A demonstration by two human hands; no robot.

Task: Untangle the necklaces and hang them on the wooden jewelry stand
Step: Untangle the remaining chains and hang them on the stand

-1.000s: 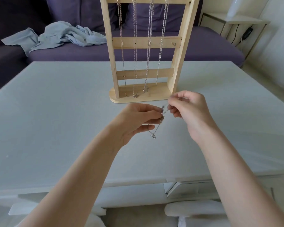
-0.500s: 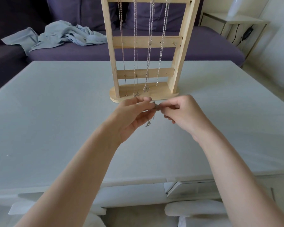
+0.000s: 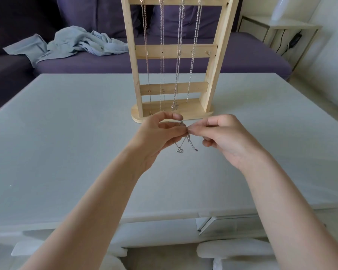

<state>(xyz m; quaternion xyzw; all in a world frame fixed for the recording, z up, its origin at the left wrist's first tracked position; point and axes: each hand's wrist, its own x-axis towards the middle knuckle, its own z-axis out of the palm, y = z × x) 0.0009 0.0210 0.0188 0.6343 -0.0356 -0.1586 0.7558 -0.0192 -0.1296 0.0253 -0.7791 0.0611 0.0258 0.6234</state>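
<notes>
Head view shows four chains [image 3: 162,55] already hanging from the top bar of the wooden jewelry stand [image 3: 219,55]. I count one necklace [image 3: 185,143] left, held above the table [image 3: 66,133] just before the stand's base: my left hand [image 3: 160,137] and right hand [image 3: 222,137] both pinch it where their fingertips meet, pendant and extender chain dangling. Judging by this, only hanging it remains.

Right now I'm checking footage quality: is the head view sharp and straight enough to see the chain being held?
Head view: soft daylight, no glare; wide-angle bend curves the table edge; the necklace pinched between left hand and right hand is thin and slightly soft, its links hard to tell.
</notes>
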